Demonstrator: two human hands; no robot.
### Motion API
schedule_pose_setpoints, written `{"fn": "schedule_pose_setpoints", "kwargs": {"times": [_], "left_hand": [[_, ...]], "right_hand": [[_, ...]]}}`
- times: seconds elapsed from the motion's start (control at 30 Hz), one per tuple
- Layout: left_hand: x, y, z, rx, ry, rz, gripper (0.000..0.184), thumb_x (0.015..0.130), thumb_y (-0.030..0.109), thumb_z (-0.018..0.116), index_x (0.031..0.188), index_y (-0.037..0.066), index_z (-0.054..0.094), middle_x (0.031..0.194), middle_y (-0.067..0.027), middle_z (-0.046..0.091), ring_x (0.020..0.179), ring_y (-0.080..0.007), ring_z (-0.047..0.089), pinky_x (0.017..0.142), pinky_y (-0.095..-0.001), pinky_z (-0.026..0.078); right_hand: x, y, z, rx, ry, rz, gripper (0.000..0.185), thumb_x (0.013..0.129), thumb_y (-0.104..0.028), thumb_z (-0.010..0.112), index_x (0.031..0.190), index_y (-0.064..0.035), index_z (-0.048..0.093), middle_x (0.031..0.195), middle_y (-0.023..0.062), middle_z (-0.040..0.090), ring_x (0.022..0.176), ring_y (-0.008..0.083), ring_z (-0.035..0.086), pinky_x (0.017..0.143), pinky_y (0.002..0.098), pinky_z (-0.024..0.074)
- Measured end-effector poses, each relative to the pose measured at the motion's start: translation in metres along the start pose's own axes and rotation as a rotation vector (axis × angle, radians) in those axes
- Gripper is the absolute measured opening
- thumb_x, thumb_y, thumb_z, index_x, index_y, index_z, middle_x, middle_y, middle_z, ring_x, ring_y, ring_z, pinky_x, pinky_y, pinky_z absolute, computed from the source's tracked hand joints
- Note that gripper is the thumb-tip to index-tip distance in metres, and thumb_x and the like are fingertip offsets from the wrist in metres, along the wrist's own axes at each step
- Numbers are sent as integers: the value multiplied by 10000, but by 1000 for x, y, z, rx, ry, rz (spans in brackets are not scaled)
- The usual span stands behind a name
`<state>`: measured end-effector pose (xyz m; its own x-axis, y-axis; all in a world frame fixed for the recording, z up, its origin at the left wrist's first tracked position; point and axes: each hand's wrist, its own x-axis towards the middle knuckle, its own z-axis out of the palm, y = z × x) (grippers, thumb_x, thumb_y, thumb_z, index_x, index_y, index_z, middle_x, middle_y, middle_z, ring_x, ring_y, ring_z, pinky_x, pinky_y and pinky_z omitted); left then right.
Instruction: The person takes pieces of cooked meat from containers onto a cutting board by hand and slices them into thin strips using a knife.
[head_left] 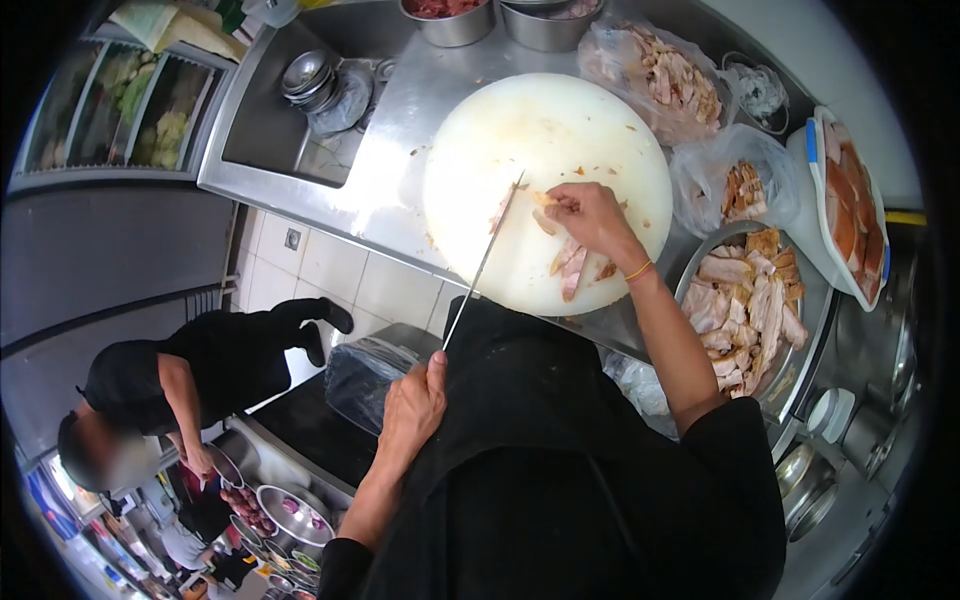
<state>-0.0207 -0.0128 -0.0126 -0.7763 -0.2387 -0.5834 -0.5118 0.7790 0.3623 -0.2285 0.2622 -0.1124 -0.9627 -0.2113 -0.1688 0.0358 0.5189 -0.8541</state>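
Observation:
A long knife (482,262) is gripped by my left hand (412,405), which is closed around its handle. Its thin blade is seen nearly edge-on and reaches over the round white cutting board (470,130), beside a small sliver of meat. Over the board, my right hand (590,215) is closed, its fingertips pinching a small yellowish piece of meat (541,198). Under that hand lie a loose slice (544,222) and pinkish meat strips (573,270). Brown scraps are scattered about the board.
Right of the board are a metal tray of cooked meat slabs (735,310), plastic bags of cut meat (680,85) and a white tray (820,165) of meat. Metal pots (548,30) stand behind. A sink (250,130) is at left. Another person (200,370) works at lower left.

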Motion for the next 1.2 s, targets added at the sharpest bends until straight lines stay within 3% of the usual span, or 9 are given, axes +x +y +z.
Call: {"fn": "schedule_pose_setpoints", "kwargs": {"times": [0.13,0.23,0.43,0.53,0.57,0.67,0.77,0.87,1.2], "left_hand": [[-1,-2,3,-42,20,-20,664,1077,507,409,852,-68,654,866,-383,646,911,-573,627,816,-607,485],[-4,-1,-3,-98,-2,-39,686,1078,521,401,872,-77,667,861,-379,646,915,-571,627,814,-589,488],[-4,-3,-5,-171,-27,-57,704,1080,532,391,872,-82,664,861,-366,649,915,-565,629,802,-572,487],[-2,-5,-4,-158,-38,-69,699,1083,527,386,871,-78,665,861,-365,649,913,-565,629,798,-573,488],[-2,-5,-4,-151,-34,-59,698,1083,526,386,872,-78,665,861,-364,649,913,-565,628,796,-573,488],[-3,-6,-2,-148,-29,-47,692,1084,521,386,874,-76,663,861,-364,649,914,-566,628,793,-572,488],[-5,-2,-5,-165,-31,-51,686,1085,519,387,877,-74,664,861,-363,650,917,-565,629,796,-574,488],[-5,2,-8,-172,-26,-50,685,1085,519,385,879,-72,665,861,-363,650,920,-565,630,802,-577,486],[-10,1,-8,-136,-31,-59,674,1081,519,398,905,-76,662,865,-372,648,935,-565,628,812,-582,487]], "right_hand": [[14,4,-8,336,-110,198,246,901,-73,746,1109,52,700,848,66,718,728,111,640,677,269,547],[18,7,-6,347,-64,211,272,888,-43,747,1130,63,684,874,86,720,783,115,707,637,253,565],[5,-22,27,628,-32,292,242,926,-75,739,1140,29,693,884,91,723,758,155,706,632,281,546],[-7,-35,39,-6,71,99,280,896,-68,734,1144,49,681,914,162,744,723,293,729,735,369,587],[-11,-41,34,-128,28,119,281,870,-60,723,1138,19,689,984,187,729,847,364,712,846,401,563],[-14,-22,25,-353,102,-274,287,840,-24,711,1126,-18,700,1079,164,717,998,341,684,905,405,543],[0,-11,21,-292,36,-650,297,804,0,712,1099,-33,708,1111,135,696,1087,324,642,956,410,518],[6,6,36,-219,-21,-720,260,793,12,721,1051,-18,711,1088,124,696,1040,325,650,958,422,518],[-10,7,41,-242,133,-614,170,812,-42,753,980,-18,752,1022,140,722,1000,316,676,886,403,564]]}}
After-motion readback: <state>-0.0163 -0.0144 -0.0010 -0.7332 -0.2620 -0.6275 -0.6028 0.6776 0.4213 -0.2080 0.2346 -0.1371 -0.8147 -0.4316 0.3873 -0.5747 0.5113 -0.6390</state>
